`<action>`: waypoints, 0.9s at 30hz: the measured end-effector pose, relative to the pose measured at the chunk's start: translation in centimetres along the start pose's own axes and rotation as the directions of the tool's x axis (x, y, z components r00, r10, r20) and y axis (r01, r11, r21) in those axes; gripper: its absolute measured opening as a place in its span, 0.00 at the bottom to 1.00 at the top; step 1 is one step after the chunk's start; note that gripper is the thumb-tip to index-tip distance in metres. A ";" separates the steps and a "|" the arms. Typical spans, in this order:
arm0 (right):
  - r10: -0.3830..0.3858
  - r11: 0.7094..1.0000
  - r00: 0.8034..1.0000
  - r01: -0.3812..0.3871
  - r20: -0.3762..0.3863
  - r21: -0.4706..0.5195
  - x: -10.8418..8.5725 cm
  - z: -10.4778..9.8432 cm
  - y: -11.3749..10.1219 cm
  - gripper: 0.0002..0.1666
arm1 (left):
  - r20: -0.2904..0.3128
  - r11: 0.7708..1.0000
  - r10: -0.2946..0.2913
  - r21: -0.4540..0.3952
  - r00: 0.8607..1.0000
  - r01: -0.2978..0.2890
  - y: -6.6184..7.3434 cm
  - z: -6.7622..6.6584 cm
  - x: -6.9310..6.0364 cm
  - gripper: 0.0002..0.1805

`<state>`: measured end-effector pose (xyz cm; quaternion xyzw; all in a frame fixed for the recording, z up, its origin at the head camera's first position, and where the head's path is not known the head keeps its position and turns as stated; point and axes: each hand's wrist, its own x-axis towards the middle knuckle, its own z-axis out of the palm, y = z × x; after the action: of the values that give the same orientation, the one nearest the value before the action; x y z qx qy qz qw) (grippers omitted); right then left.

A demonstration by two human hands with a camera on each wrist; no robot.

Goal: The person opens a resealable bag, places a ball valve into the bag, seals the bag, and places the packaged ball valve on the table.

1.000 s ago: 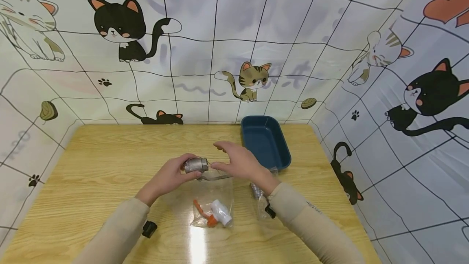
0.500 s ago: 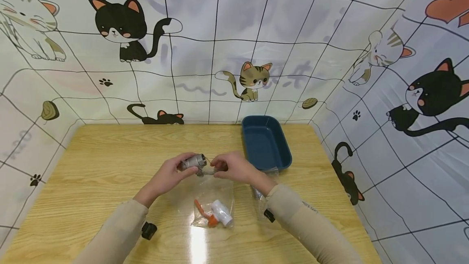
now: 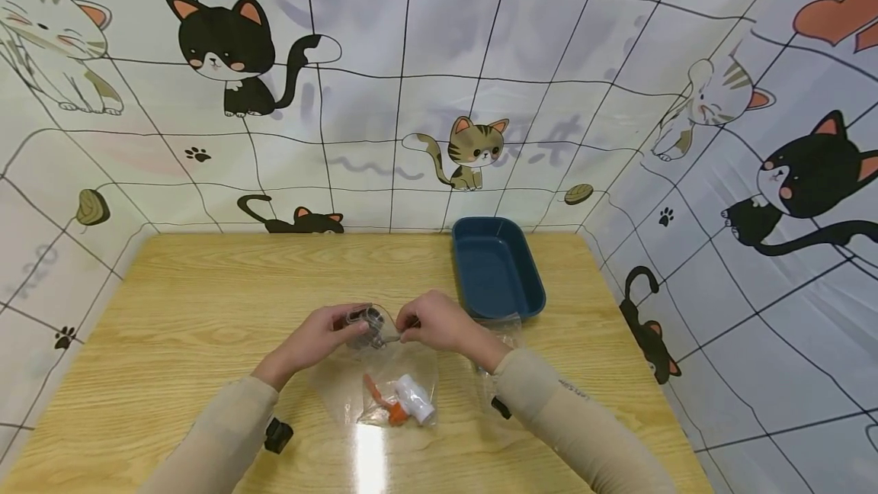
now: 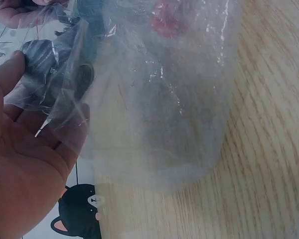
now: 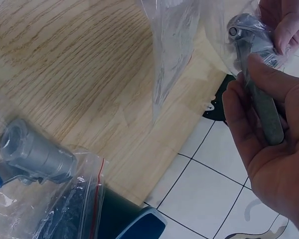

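A metal ball valve in a thin clear plastic bag is held above the middle of the table. My left hand grips its body through the film, and a round open end shows toward the head camera. With thumb and curled fingers, my right hand grips the valve's flat grey lever, seen best in the right wrist view. The valve looks dark under wrinkled plastic in the left wrist view. Just below the hands lies another clear bag containing a white plastic fitting with an orange handle.
A dark blue tray stands at the table's back right. Beside the right forearm lies a zip bag; the right wrist view shows a metal valve with a blue handle in it. A patterned cat curtain borders the wooden table.
My right hand has gone from spread fingers beside the valve to gripping its lever. The left hand has lowered slightly and turned the valve's open end toward the head camera.
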<state>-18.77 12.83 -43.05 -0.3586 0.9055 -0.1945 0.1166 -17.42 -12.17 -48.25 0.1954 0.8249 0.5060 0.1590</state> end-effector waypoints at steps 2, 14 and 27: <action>0.006 1.000 1.000 -0.006 0.004 -0.019 0.1 0.1 -0.1 0.06 | -0.017 1.000 0.010 0.012 1.000 -0.010 0.0 0.0 0.0 0.23; 0.053 0.991 0.999 -0.053 0.002 -0.120 0.3 0.0 -0.7 0.04 | -0.150 0.995 0.038 0.096 0.988 -0.024 1.0 0.0 -0.4 0.11; 0.038 0.996 0.999 -0.040 0.030 0.077 -0.2 -0.5 0.3 0.14 | -0.239 0.996 0.087 0.047 0.967 -0.078 2.2 -0.4 -1.0 0.12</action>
<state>-18.97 13.26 -42.70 -0.3389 0.9023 -0.2222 0.1470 -16.35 -12.03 -46.07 0.1696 0.8387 0.5165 0.0330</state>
